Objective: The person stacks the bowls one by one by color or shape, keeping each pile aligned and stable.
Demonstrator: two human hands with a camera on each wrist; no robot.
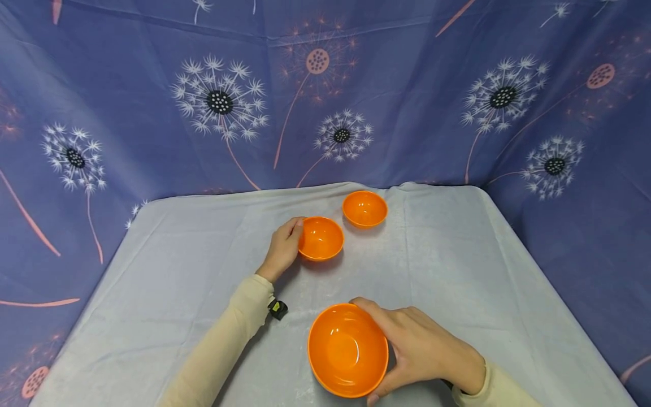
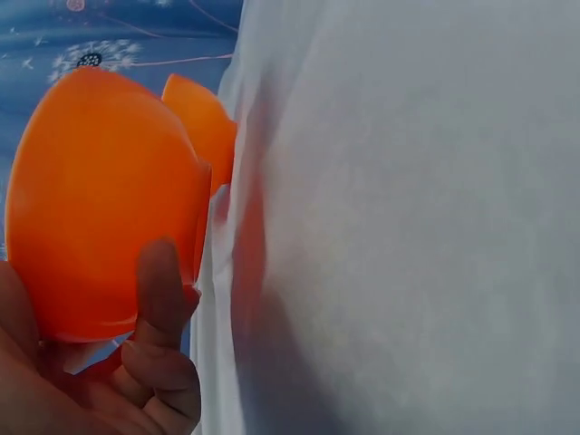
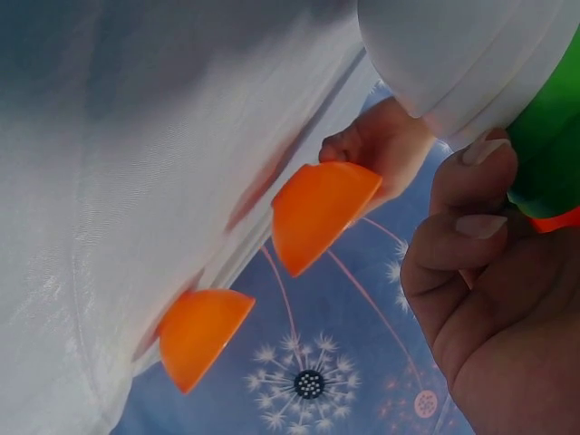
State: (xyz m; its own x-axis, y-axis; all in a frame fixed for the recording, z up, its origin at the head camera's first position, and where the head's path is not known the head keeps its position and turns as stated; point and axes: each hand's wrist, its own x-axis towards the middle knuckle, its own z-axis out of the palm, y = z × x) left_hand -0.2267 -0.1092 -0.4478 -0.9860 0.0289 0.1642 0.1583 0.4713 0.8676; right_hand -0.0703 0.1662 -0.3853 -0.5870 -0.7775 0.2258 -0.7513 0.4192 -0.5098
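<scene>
My left hand [image 1: 282, 249] grips the left side of an orange bowl [image 1: 321, 239], with the thumb at its rim. In the left wrist view the fingers lie against the bowl's outside, and the bowl's shadow falls on the cloth. Closer to me, my right hand [image 1: 427, 345] holds a stack of nested bowls from the right side. From above only its top orange bowl [image 1: 348, 350] shows. The right wrist view reveals a green bowl [image 3: 553, 136] and white ridged bowl sides [image 3: 444, 54] under it, with curled fingers against them.
Another orange bowl [image 1: 364, 210] stands upright near the table's back edge, just right of and behind the left hand's bowl. A pale cloth [image 1: 458, 271] covers the table. Blue dandelion-print fabric [image 1: 396, 102] hangs behind and along the sides. A black strap [image 1: 277, 309] sits at the left wrist.
</scene>
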